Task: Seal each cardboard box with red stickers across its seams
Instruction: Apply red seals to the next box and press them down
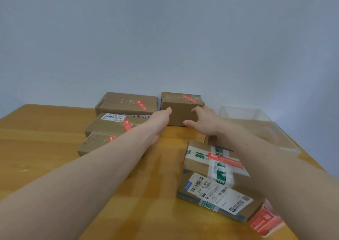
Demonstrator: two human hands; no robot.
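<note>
Both arms reached across the wooden counter (55,148) to the small cardboard box (178,114) by the far wall, already wearing a red sticker (189,99). The left hand (159,118) lay flat-fingered against its left side. The right hand (203,119) had its grip spread over the right front corner.

Bare table (161,166) lane runs between left boxes (110,129) and taped box (211,177).

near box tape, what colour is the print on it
Green print on white tape, crossing the near box; the head view shows it.
</note>
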